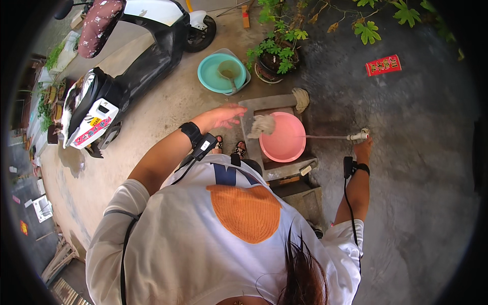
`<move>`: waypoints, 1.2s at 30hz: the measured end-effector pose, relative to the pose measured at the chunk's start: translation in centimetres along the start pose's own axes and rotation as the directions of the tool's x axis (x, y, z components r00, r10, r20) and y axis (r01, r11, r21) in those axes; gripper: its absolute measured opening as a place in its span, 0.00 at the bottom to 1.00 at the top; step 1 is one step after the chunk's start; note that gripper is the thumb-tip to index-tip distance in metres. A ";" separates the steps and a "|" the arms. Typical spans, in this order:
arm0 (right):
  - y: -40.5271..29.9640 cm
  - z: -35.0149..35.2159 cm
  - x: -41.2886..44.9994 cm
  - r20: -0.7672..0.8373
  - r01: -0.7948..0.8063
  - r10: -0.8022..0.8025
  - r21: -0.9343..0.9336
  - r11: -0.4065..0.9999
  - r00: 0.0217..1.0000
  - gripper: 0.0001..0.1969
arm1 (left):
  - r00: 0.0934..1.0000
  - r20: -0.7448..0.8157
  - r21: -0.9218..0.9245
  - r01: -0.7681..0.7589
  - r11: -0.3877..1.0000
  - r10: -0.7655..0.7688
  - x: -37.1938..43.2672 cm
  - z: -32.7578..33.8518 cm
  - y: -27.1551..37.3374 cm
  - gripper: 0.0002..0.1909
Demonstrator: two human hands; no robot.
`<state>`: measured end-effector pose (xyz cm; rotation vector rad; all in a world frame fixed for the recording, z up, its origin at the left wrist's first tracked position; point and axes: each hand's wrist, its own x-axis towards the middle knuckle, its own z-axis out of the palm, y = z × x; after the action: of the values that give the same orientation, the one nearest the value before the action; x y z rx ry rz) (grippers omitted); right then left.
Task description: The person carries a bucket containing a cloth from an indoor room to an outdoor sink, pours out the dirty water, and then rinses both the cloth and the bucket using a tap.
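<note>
A pink plastic basin [283, 137] sits in a low concrete wash trough [249, 103]. Water runs from a white wall tap [357, 136] into the basin. My right hand [365, 148] grips the tap at the wall, its fingers partly hidden. A wet, greyish cloth [262, 126] rests on the trough's near-left ledge, overlapping the basin's rim. Just left of that ledge, my left hand [228, 115] hangs with fingers spread and nothing held.
A turquoise basin [213, 72] holds a ladle [228, 72] beyond the trough. Nearby stands a potted plant [276, 61]. A scooter [141, 72] occupies the left. Another cloth [300, 100] drapes the trough's far corner; a bar [306, 170] lies on its near ledge.
</note>
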<state>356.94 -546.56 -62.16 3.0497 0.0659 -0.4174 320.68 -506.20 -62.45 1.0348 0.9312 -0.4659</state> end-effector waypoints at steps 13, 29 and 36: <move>0.0 0.1 0.6 -0.012 -0.016 0.016 0.001 1.000 1.000 0.43 | 0.848 -0.512 -0.357 -0.062 0.932 -0.140 -1.3 -22.2 -19.0 0.13; -0.9 -1.2 -0.9 0.061 -0.057 0.055 0.043 0.997 0.997 0.40 | 0.759 -0.548 -0.623 -0.092 0.777 -0.350 -9.0 -21.9 -33.9 0.15; -0.9 -1.4 -1.6 0.050 -0.057 0.054 0.052 0.997 0.997 0.41 | 0.763 -0.590 -0.485 -0.075 0.871 -0.263 -7.1 -22.0 -27.1 0.16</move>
<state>355.77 -545.61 -60.42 3.0829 -0.0328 -0.4963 287.87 -499.99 -74.87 0.6706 1.6344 0.0804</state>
